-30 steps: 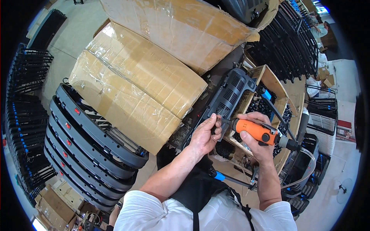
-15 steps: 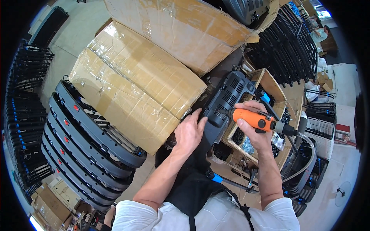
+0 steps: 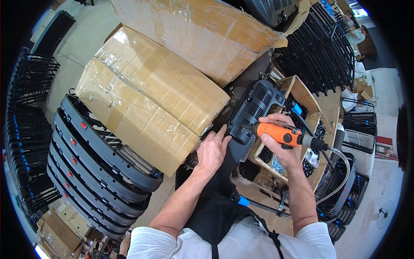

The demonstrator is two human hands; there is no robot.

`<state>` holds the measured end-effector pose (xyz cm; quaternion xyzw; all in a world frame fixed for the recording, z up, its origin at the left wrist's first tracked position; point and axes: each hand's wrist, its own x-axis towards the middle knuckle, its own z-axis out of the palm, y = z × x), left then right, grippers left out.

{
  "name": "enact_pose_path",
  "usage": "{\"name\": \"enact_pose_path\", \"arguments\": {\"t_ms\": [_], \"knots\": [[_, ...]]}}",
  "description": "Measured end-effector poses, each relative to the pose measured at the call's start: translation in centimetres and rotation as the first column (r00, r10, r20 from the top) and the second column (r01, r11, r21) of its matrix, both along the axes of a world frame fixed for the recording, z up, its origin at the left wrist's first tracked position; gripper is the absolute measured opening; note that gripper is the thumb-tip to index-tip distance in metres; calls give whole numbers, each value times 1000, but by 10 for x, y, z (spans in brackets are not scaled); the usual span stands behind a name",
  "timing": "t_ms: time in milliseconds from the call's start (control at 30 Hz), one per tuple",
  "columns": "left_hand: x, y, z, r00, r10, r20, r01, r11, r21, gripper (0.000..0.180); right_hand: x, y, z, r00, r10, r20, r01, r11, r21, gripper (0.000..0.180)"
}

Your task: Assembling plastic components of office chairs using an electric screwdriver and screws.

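A black plastic housing (image 3: 261,102) with vent slots lies in front of me, between the cardboard boxes and the parts bins. My right hand (image 3: 288,156) is wrapped round an orange air screwdriver (image 3: 271,131), held nearly level. Its tip points left into the lower part of the housing; whether it sits on a screw is hidden. A clear air hose (image 3: 348,170) curves down from the tool's back end. My left hand (image 3: 212,152) rests at the housing's left edge with its fingers stretched out, the index fingertip against the plastic.
A taped cardboard box (image 3: 151,90) stands at the left, another carton panel (image 3: 194,34) behind it. Wooden bins (image 3: 297,86) of small dark and silver parts sit at the right. Curved grey covers (image 3: 99,159) are stacked at the left; black metal frames (image 3: 319,52) stand far right.
The screwdriver and my right hand have shifted slightly left, toward the housing. My left hand stays at the edge, its index finger straighter.
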<state>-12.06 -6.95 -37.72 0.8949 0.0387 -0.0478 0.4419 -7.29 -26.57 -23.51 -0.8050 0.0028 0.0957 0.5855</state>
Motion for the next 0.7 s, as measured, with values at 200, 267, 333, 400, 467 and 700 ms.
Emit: {"name": "enact_pose_path", "arguments": {"t_ms": [200,267,333,400,467,700], "knots": [[-2,1,-1,1000,-2,12,2,999,33,42,-1,0,-2,999,49,7,-49,999,-10,52],[-4,1,0,1000,9,-5,-9,1000,16,42,-2,0,-4,999,47,6,-47,999,5,52],[-2,-1,-4,999,17,-30,-17,1000,-2,41,-2,-1,-8,998,57,11,-57,998,-17,51],[-1,-2,-5,999,36,2,-36,999,15,39,-2,3,-6,999,51,-2,-51,999,-4,51],[0,-2,-6,999,40,1,-40,999,2,39,-2,4,-5,999,46,-14,-46,999,5,50],[3,-2,-3,999,27,-29,-29,999,-45,40,1,5,-2,999,29,13,-29,999,-25,49]]}}
